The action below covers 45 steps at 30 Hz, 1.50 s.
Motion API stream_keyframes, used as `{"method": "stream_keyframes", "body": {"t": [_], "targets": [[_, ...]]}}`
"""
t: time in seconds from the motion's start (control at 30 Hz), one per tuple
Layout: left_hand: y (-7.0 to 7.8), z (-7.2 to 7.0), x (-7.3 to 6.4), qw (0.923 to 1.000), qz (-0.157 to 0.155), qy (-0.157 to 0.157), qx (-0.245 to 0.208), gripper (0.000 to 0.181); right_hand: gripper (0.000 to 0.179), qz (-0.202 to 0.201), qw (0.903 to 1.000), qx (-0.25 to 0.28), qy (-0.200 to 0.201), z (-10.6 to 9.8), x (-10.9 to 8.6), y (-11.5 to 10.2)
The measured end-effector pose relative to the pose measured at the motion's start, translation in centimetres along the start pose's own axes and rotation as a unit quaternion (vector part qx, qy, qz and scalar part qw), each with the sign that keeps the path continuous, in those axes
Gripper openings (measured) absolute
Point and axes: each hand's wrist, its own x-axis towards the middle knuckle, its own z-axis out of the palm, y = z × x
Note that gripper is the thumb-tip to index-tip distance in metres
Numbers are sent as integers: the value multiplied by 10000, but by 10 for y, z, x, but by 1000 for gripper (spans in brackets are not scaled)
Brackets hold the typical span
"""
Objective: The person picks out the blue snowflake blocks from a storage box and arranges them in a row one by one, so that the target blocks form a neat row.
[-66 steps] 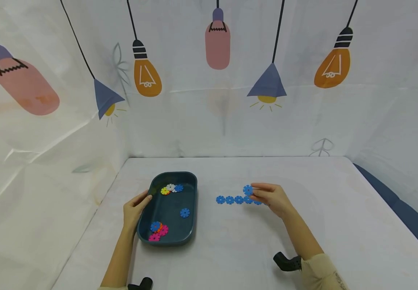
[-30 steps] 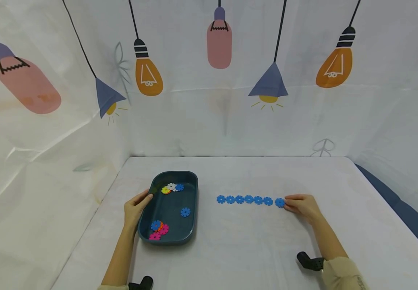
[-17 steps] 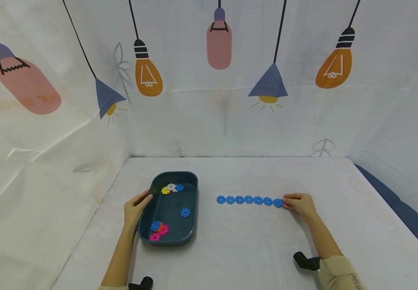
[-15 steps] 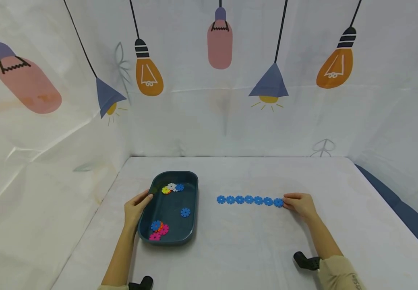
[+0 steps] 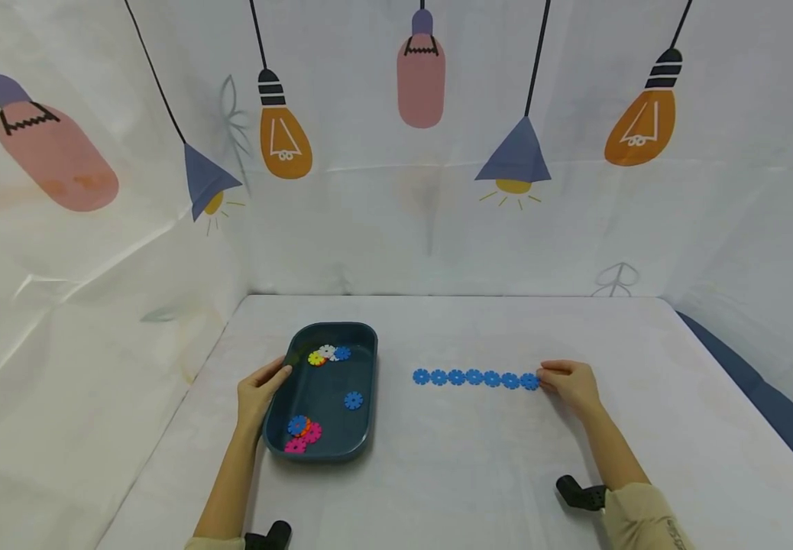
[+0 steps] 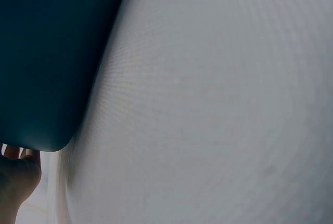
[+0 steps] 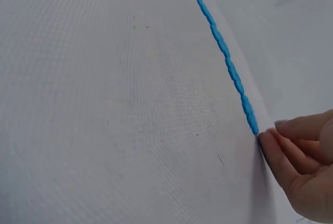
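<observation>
Several blue flower-shaped discs [image 5: 474, 376] lie joined edge to edge in a row on the white table. At the row's right end, my right hand [image 5: 571, 386] has its thumb tip right at the rim of the last disc [image 5: 530, 381]. The right wrist view shows the index finger [image 7: 302, 128] lifted apart from the thumb there, with the row [image 7: 227, 52] seen edge-on. My left hand [image 5: 259, 393] grips the left rim of a dark teal tray [image 5: 373, 382], thumb over the edge. The left wrist view shows the tray's outside [image 6: 47, 63] and fingers beside it.
Inside the tray lie more flower discs: a lone blue disc [image 5: 353, 400], a yellow, white and blue cluster [image 5: 328, 354] and a pink, orange and blue cluster [image 5: 303, 433]. Black devices [image 5: 580, 493] sit at both wrists. A lamp-patterned curtain [image 5: 369, 214] hangs behind the table.
My right hand has carried a blue disc rightward and joined it to the row's right end, then lifted its index finger away. My left hand stays on the tray.
</observation>
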Motion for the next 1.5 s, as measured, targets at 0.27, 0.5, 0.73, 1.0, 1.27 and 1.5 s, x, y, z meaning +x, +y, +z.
{"method": "stream_keyframes", "body": {"t": [0.27, 0.5, 0.73, 1.0, 1.27, 1.5], "targets": [[0, 1, 0, 10000, -18, 21, 18, 44, 38, -526, 9971, -547, 53, 12, -6, -16], [0, 0, 0, 10000, 13, 14, 82, 44, 41, -722, 9938, 419, -734, 50, -8, -39], [-1, -1, 1, 10000, -16, 15, 43, 45, 42, -700, 9789, 1333, -1380, 111, -5, -61], [1, -2, 2, 9999, -126, -61, -51, 41, 35, -525, 9507, 2247, -2070, 164, -15, -91], [0, 0, 2, 9999, -77, 11, 97, 43, 35, -470, 9335, 2168, -2819, 207, -28, -116], [-3, 0, 2, 10000, -30, 35, 88, 41, 33, -352, 9180, 2104, -3342, 245, -38, -129]]}}
